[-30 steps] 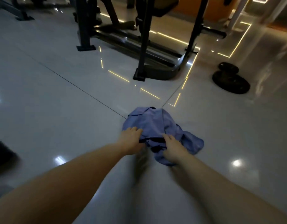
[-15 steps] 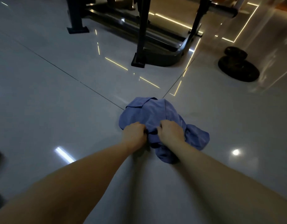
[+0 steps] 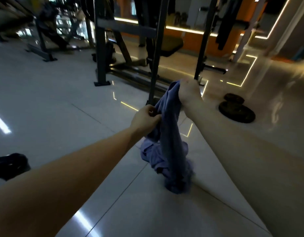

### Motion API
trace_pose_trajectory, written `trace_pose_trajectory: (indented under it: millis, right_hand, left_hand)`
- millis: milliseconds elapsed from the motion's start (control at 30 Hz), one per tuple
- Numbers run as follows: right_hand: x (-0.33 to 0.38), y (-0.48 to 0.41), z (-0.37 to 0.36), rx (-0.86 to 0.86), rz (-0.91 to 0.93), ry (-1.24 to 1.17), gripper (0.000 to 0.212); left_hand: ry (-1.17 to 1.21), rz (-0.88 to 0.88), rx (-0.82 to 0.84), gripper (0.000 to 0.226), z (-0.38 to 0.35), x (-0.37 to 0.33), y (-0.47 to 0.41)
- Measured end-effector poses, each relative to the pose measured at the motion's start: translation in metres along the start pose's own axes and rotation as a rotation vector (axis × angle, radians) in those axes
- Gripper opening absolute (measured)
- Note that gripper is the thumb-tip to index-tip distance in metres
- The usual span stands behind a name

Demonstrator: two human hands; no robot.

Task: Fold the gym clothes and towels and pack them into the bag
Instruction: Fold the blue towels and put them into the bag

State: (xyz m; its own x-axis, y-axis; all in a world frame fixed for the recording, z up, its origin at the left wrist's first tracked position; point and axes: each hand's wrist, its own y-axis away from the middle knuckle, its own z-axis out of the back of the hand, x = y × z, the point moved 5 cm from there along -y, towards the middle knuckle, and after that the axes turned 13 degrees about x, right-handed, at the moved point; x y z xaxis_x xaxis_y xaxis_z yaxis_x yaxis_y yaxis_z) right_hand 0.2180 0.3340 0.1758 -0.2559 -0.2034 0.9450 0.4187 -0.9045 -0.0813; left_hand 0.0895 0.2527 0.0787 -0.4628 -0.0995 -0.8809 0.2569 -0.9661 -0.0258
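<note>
Right hand (image 3: 188,92) raised, fist clenched round top edge of blue garment (image 3: 170,134); left hand (image 3: 145,119) lower, pinches side edge. Likely lifting to shake cloth out and find corners before folding. Garment hangs between hands, bottom bunched on glossy tiled floor (image 3: 53,103). Dim gym: rack frame (image 3: 99,48), weight plates (image 3: 236,112), dark object (image 3: 10,165) at left, possibly bag.

Gym floor, steel rack frames (image 3: 154,53), weight plates (image 3: 236,112) on glossy tiles (image 3: 45,103)
</note>
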Motion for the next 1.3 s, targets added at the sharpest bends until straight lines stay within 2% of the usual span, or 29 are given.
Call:
trace_pose_trajectory:
  millis: [67,133,200,267,367,500,533,600,633,700,800,933,1100,1167,1300]
  right_hand:
    - [0.049,0.015,0.016,-0.028,0.060,-0.029,0.031]
    - [0.097,0.032,0.026,-0.006,0.134,-0.033,0.030]
    - [0.140,0.053,0.032,0.029,0.211,-0.012,0.030]
    - [0.176,0.073,0.038,0.069,0.296,0.043,0.031]
    - [0.203,0.103,0.040,0.166,0.358,0.173,0.027]
    - [0.181,0.130,0.026,0.486,0.251,0.237,0.029]
    - [0.173,0.132,0.019,0.543,0.228,0.273,0.024]
    - [0.160,0.134,0.005,0.570,0.199,0.346,0.010]
    - [0.156,0.134,-0.002,0.576,0.181,0.352,0.010]
    - [0.152,0.135,-0.017,0.599,0.173,0.339,0.014]
    - [0.149,0.140,-0.038,0.635,0.199,0.372,0.012]
    - [0.146,0.138,-0.057,0.669,0.205,0.417,0.005]
    - [0.139,0.125,-0.051,0.696,0.191,0.399,0.010]
    - [0.134,0.117,-0.040,0.720,0.185,0.400,0.012]
    - [0.111,0.103,-0.015,0.772,0.121,0.439,0.026]
  left_hand:
    - [0.086,-0.062,0.038,0.037,0.021,-0.042,0.024]
    - [0.076,-0.094,0.038,0.052,0.046,-0.073,0.044]
    - [-0.003,-0.128,0.030,0.044,0.071,-0.097,0.065]
    - [-0.029,-0.160,-0.003,0.024,0.097,-0.116,0.089]
    - [0.093,-0.169,-0.114,0.013,0.135,-0.133,0.127]
    - [0.150,-0.028,-0.090,0.012,0.161,-0.119,0.158]
    - [0.126,0.026,-0.078,0.011,0.163,-0.111,0.165]
    - [0.058,0.121,-0.031,0.010,0.166,-0.093,0.174]
    - [0.040,0.152,-0.006,0.008,0.165,-0.085,0.178]
    - [0.050,0.131,0.021,0.011,0.163,-0.077,0.184]
    - [0.133,0.021,0.097,0.040,0.154,-0.083,0.191]
    - [0.105,-0.028,0.207,0.043,0.123,-0.094,0.187]
    - [-0.004,-0.104,0.067,0.022,0.109,-0.091,0.164]
    - [-0.079,-0.069,0.018,0.012,0.115,-0.082,0.156]
    - [-0.134,0.007,-0.028,0.011,0.136,-0.062,0.150]
